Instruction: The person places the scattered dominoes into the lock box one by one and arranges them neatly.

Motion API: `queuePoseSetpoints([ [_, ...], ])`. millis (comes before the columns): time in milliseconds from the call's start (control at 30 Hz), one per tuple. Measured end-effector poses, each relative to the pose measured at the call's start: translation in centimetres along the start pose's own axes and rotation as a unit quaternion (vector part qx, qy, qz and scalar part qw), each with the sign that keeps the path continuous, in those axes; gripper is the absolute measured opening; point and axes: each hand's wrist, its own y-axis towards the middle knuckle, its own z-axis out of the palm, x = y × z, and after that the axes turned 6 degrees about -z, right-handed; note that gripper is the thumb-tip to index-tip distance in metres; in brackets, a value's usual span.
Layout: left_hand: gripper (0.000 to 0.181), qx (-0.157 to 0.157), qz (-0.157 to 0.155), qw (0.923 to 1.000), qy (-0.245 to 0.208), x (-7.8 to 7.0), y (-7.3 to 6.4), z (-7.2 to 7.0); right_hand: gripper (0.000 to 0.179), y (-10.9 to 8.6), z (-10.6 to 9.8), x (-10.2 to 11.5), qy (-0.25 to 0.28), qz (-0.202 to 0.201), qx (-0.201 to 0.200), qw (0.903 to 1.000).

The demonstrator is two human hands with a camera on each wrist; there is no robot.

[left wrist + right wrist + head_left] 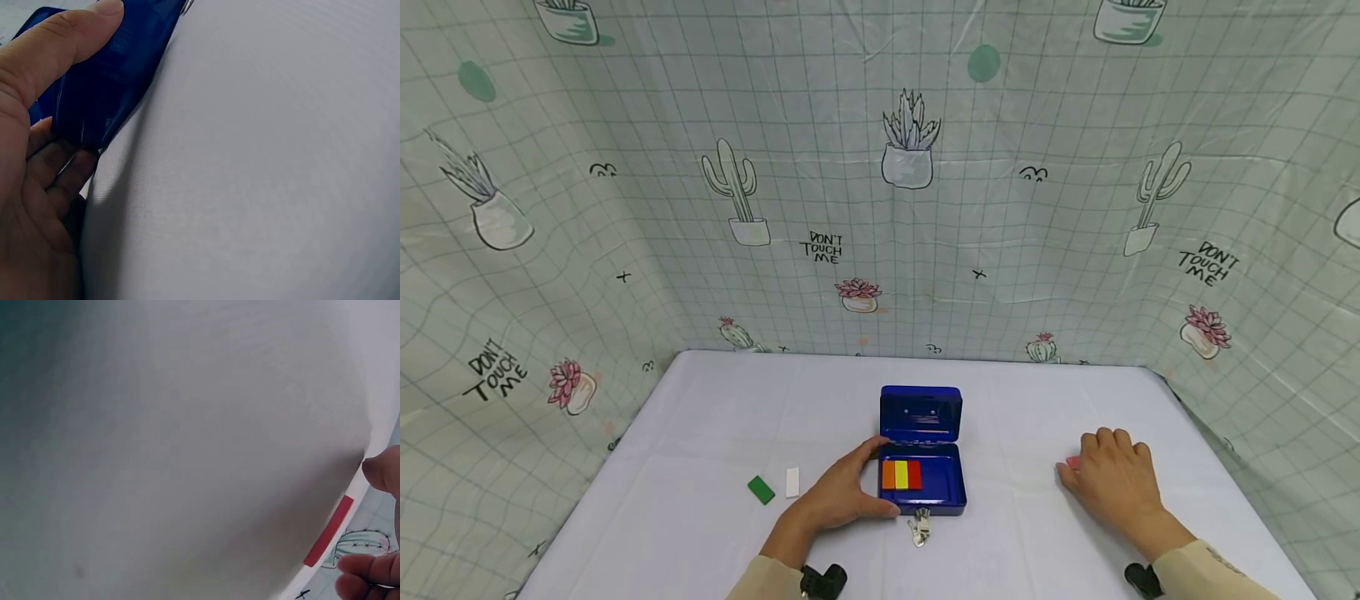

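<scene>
left hand (838, 497): thumb and fingers astride blue box (943, 479), gripping its left side | right hand (1112, 483): fingers parted, unclosed, beside pinkish-red block (1073, 462) on worktop (715, 433)

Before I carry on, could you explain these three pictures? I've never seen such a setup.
There's no robot: a person is working bare-handed. The wide picture comes from a camera worn on the head, the two close ones from cameras on the wrists. On the white tablecloth stands an open blue cash box, keys at its front. Inside, side by side, lie an orange block, a yellow block and a red block. To the left lie a green block and a white block. The left hand grips the box's left side. The right hand is at a pinkish-red block, without visible contact.
</scene>
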Motion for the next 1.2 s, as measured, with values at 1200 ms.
queuePoseSetpoints([
  [1200,0.105,0.004,0.016,0.9998,-0.007,0.2,0.2,0.0,0.037,-0.7,0.5,-1.9,0.060,-0.104,0.016,0.9927],
])
